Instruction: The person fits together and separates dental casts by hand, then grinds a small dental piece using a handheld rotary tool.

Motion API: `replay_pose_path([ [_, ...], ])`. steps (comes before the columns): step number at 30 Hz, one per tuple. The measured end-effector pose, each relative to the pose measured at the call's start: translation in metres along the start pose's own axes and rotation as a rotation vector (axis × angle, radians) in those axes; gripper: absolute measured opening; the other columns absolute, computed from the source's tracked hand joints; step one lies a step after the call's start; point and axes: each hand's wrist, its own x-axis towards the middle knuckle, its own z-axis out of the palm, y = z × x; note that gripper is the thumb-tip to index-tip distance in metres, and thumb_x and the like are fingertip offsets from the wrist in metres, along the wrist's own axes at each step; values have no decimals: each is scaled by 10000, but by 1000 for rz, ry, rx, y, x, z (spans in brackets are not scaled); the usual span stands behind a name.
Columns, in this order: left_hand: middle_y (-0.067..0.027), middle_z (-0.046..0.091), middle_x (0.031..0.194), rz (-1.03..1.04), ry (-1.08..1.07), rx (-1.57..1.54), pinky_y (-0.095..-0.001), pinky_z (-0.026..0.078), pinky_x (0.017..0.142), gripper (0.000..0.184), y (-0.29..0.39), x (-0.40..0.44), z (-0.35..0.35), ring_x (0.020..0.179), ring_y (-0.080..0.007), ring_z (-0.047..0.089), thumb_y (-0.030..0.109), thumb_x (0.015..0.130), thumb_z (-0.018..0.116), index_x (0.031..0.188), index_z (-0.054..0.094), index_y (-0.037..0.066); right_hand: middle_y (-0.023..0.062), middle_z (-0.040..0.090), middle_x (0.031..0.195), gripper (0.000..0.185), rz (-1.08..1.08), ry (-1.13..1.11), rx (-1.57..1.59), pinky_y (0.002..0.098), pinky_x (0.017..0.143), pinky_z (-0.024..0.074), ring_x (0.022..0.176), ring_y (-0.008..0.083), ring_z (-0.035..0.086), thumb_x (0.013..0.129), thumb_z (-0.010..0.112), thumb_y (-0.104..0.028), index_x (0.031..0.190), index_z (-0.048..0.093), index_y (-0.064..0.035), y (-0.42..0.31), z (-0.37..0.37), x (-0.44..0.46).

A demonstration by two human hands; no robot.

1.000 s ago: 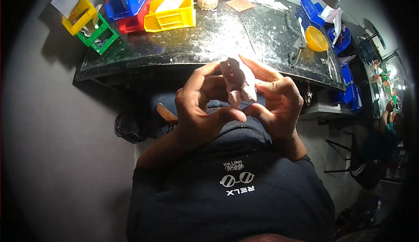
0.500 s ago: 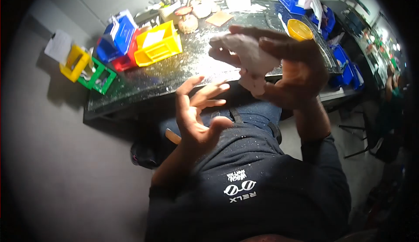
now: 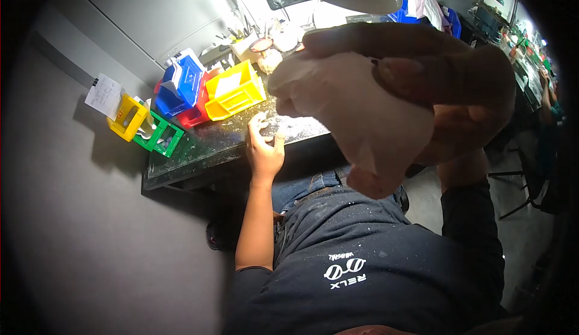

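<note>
At centre-right of the head view, a pale plaster-like piece (image 3: 368, 118) is pinched by the right hand (image 3: 467, 87); the left hand (image 3: 266, 157) is half-curled, its hold unclear. Probably light and brittle, the piece is best gripped mid-body.

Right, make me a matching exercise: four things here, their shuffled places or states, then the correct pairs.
1. Pale, lumpy, matte piece
2. Blue plastic bin
3. White rectangular paper sheet
4. Left hand

A. Near the front edge of the black work table
B. Fastened with a small black clip
C. Held up in the right hand
D. Just above the red plastic bin

Pairs: 1-C, 2-D, 3-B, 4-A
</note>
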Motion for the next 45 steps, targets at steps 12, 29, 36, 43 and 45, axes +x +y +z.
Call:
replay_pose_path([
  [12, -237, 644, 1181, 49, -61, 47, -430, 566, 862, 521, -11, -8, -7, 1053, -389, 661, 160, 865, 749, 1304, 515, 7, 241, 561, 1314, 710, -153, 31, -6, 522, 1037, 501, 1240, 378, 589, 789, 764, -143, 1425, 452, -98, -2, 5, -14],
  [29, -227, 609, 1268, 108, -178, 245, -413, 544, 866, 554, -26, -14, -9, 970, -333, 661, 205, 893, 719, 1366, 498, 18, 296, 624, 1249, 523, 40, 180, 751, 500, 1006, 532, 1210, 431, 622, 884, 771, -178, 1269, 429, -84, 46, 19, -53],
  [36, -231, 596, 1284, 58, -172, 236, -414, 541, 883, 547, -11, -12, -8, 1017, -363, 641, 161, 888, 715, 1370, 497, 22, 273, 556, 1295, 537, 19, 81, 818, 519, 928, 592, 1223, 472, 590, 874, 742, -85, 1298, 414, -112, 52, 10, -57],
  [43, -194, 669, 1192, 22, -190, -199, -360, 490, 949, 435, 27, -15, -14, 1066, -275, 640, 209, 931, 739, 1278, 582, -1, 159, 656, 1243, 440, 110, 183, 446, 405, 906, 595, 1218, 292, 636, 852, 712, 56, 1226, 510, -62, 45, 19, -70],
  [45, -225, 675, 1157, -256, -317, -724, -388, 504, 960, 554, 69, -22, -29, 1095, -291, 646, 367, 963, 699, 1301, 547, -44, 269, 668, 1208, 388, 130, 119, 121, 477, 898, 598, 1083, 357, 703, 892, 774, -156, 1170, 516, -74, 51, 28, -81],
])
